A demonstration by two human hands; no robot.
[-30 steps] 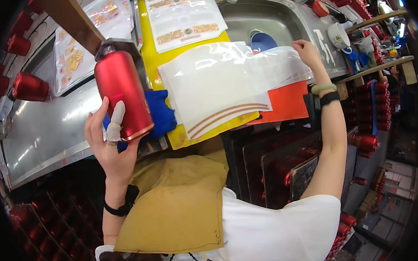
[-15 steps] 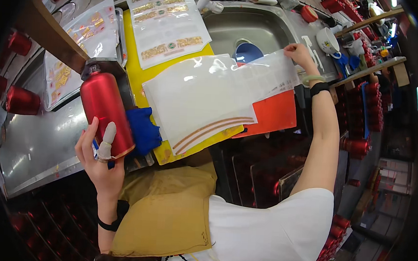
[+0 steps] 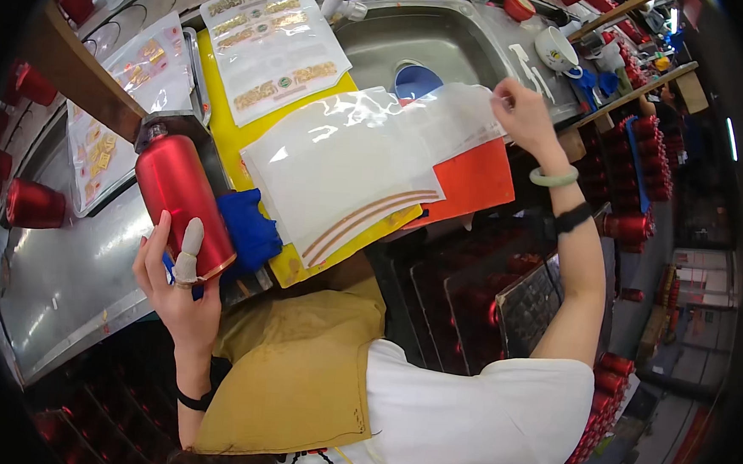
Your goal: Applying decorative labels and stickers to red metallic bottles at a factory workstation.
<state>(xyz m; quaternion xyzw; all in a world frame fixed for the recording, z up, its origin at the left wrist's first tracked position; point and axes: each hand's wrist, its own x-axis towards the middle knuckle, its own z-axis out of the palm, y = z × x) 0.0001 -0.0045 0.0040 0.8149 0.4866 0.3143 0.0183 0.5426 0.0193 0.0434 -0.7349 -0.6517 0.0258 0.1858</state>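
My left hand (image 3: 182,293) grips the lower end of a shiny red metal bottle (image 3: 182,199); one finger wears a pale finger cover. The bottle lies slanted, its neck against a wooden post's bracket. A blue cloth (image 3: 251,231) is beside it. My right hand (image 3: 527,118), fingers curled together, is at the far right corner of a thin translucent sheet (image 3: 468,119) and seems to pinch its edge. That sheet adjoins a larger white decal sheet (image 3: 333,162) with two curved brown stripes. Beneath are a yellow board (image 3: 297,270) and an orange-red board (image 3: 477,179).
Behind the boards is a steel sink (image 3: 374,45) with a blue bowl (image 3: 416,82) in it. Gold-patterned decal sheets (image 3: 272,47) lie at the back left. A wooden post (image 3: 88,70) rises by the bottle. A white enamel cup (image 3: 557,49) stands at the right.
My right hand has turned and drawn slightly back at the sheet's corner, its wrist lower. My left hand keeps its hold on the bottle. The whole view has shifted slightly.
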